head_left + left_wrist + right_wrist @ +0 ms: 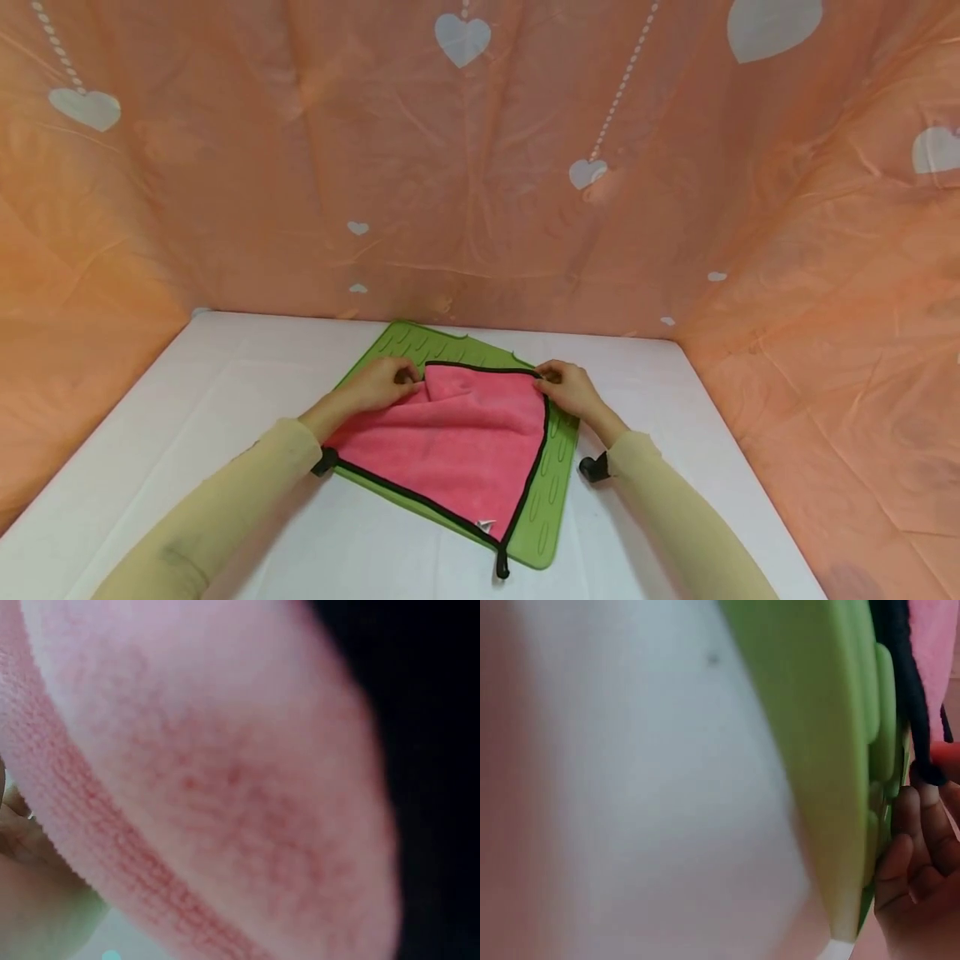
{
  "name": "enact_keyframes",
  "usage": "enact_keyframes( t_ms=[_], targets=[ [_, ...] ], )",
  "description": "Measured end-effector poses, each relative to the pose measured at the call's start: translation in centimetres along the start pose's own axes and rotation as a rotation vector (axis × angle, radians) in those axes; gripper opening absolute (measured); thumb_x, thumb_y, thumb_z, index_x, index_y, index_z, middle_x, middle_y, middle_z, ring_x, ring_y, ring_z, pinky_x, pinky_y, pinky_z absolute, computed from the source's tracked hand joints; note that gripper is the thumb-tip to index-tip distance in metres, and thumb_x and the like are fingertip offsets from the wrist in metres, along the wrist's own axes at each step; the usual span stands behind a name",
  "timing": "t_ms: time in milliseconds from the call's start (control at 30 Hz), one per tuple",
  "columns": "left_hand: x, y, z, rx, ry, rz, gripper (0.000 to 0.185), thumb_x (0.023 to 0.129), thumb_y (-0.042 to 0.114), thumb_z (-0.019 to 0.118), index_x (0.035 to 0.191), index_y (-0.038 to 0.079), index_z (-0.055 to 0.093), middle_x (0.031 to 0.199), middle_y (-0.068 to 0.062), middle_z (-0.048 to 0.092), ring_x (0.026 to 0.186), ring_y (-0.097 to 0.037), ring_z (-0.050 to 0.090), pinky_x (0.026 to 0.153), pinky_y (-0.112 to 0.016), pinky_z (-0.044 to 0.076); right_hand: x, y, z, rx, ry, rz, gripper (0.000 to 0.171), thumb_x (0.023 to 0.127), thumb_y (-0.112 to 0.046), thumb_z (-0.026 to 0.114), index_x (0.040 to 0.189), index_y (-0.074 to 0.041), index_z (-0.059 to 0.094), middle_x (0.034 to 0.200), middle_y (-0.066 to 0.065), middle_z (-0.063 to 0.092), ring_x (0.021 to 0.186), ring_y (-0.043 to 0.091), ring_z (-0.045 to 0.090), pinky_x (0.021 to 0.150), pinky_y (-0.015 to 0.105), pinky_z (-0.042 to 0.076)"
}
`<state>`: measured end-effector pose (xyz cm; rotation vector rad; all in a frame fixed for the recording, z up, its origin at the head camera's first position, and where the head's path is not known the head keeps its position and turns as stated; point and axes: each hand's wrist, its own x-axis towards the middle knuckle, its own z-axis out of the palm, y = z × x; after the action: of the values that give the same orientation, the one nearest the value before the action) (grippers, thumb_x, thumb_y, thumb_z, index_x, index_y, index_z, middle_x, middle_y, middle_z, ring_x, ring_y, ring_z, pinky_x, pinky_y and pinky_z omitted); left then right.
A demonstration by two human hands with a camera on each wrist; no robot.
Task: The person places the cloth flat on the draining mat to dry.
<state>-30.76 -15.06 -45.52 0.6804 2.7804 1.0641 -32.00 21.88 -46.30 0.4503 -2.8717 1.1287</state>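
Observation:
A pink cloth [457, 442] with black edging lies over a green ribbed mat [551, 500], with folds along its upper left part. My left hand [382, 383] pinches the cloth's far edge on the left. At the far right corner, my right hand [568, 390] holds the cloth between thumb and fingers. The right wrist view shows that hand [922, 877] gripping the black-edged corner beside the mat [810, 750]. In the left wrist view the cloth [210, 810] hangs close to the camera and mostly covers the hand [37, 862]. A black loop [502, 563] sticks out from the near corner.
The mat rests on a white table [240, 375]. An orange sheet with white hearts [465, 167] rises behind the table and along both sides. A small white tag [485, 526] shows near the cloth's near corner.

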Motion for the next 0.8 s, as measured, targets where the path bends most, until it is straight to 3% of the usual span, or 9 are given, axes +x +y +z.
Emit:
enact_keyframes(
  t_ms=[267, 533, 800],
  targets=[
    [-1.4, 0.1, -1.3, 0.015, 0.063, -0.022, 0.010, 0.099, 0.015, 0.070, 0.105, 0.007, 0.073, 0.091, -0.002, 0.069, 0.084, -0.017, 0.061, 0.077, -0.036, 0.050, -1.5, 0.6, -1.0, 0.037, 0.086, 0.056, 0.025, 0.097, -0.016, 0.070, 0.117, -0.002, 0.074, 0.101, 0.013, 0.077, 0.093, 0.025, 0.070, 0.084, 0.037, 0.052],
    [-2.2, -0.1, -2.7, 0.014, 0.171, -0.004, 0.015, 0.097, 0.013, 0.074, 0.105, 0.001, 0.073, 0.088, -0.005, 0.069, 0.080, -0.019, 0.060, 0.075, -0.037, 0.050, -2.8, 1.4, -2.2, 0.017, 0.101, 0.080, 0.028, 0.099, -0.017, 0.070, 0.120, 0.001, 0.073, 0.099, 0.012, 0.076, 0.090, 0.023, 0.067, 0.082, 0.037, 0.051],
    [-2.1, -1.1, -2.6, 0.054, 0.103, -0.032, 0.015, 0.097, 0.014, 0.072, 0.106, 0.002, 0.072, 0.093, -0.006, 0.071, 0.085, -0.020, 0.065, 0.079, -0.041, 0.053, -3.0, 1.8, -2.1, 0.019, 0.020, 0.074, 0.027, 0.100, -0.017, 0.068, 0.120, 0.001, 0.071, 0.096, 0.010, 0.075, 0.077, 0.013, 0.061, 0.072, 0.032, 0.050]
  ],
)
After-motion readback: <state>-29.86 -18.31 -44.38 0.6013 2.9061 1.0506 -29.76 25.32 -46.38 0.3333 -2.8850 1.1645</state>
